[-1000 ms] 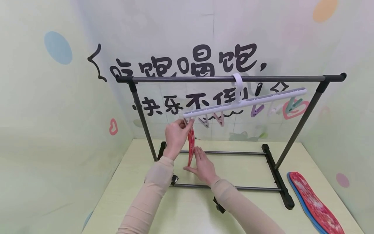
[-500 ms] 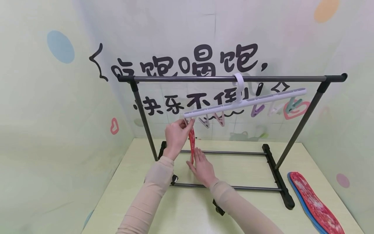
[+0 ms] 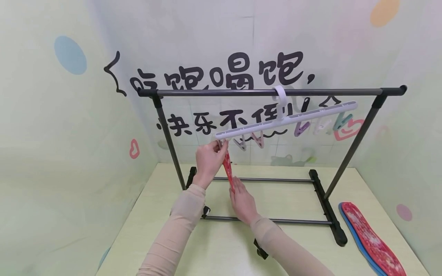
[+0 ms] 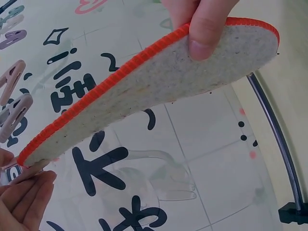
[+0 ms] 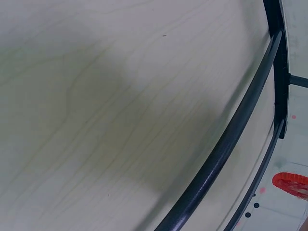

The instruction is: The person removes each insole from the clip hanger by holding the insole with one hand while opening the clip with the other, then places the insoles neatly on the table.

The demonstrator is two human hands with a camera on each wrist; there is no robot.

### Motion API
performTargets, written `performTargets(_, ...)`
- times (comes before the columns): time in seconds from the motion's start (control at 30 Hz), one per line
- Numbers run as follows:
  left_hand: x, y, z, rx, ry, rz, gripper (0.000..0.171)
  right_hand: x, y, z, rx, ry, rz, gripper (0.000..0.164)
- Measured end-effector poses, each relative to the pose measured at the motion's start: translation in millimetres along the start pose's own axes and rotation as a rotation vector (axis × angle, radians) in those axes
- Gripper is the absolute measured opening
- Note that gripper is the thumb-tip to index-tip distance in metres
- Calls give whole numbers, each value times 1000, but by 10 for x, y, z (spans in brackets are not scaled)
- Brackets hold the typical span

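Note:
A red insole (image 3: 227, 165) hangs below the left end of a lilac clip hanger (image 3: 255, 129). Its pale grey speckled underside with an orange-red stitched edge shows in the left wrist view. My left hand (image 3: 208, 158) pinches a clip (image 4: 30, 172) at the insole's narrow upper tip. Lower down, my right hand (image 3: 243, 201) pinches the insole near its other end, the thumb (image 4: 201, 41) flat on the grey side. The insole slants down to the right. Only a red end of it shows in the right wrist view.
The hanger hooks over the top bar (image 3: 214, 93) of a dark metal rack standing on the pale table (image 3: 145, 230). Several clips, such as a purple one (image 3: 302, 129), dangle along it. A red patterned insole (image 3: 371, 234) overlaps a blue piece (image 3: 357, 239) at right.
My right thumb has closed in from beside the insole, and that hand now pinches its lower part. The insole's lower end has swung right. The hanger's right end has shifted slightly left.

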State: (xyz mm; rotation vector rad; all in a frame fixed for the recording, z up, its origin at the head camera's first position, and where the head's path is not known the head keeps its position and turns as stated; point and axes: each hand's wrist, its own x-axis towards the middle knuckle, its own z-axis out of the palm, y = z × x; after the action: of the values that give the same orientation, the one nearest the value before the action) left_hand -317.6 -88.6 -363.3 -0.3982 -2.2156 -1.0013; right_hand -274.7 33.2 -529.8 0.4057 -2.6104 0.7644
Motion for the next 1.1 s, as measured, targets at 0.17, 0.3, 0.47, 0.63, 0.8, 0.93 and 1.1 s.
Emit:
performTargets(0.17, 8, 7, 0, 17, 19, 34, 33, -42, 26, -1, 17, 13, 19, 48)
performTargets(0.3, 26, 22, -9, 26, 37, 45, 33, -87, 70, -17, 35, 26, 49, 48)
performTargets(0.47, 44, 21, -37, 6, 43, 35, 32, -134, 188, -58, 44, 55, 99, 47)
performTargets(0.63, 43, 0, -53, -15, 51, -19, 34, -132, 277, -105, 37, 82, 119, 46)
performTargets(0.8, 37, -7, -56, -37, 64, -63, 37, -135, 304, -136, 31, 76, 126, 47)
performTargets(0.93, 35, -20, -63, -53, 76, -78, 38, -138, 306, -155, 24, 62, 133, 48)
performTargets(1.1, 8, -46, -78, -61, 89, -108, 42, -146, 322, -173, 31, 60, 140, 48)
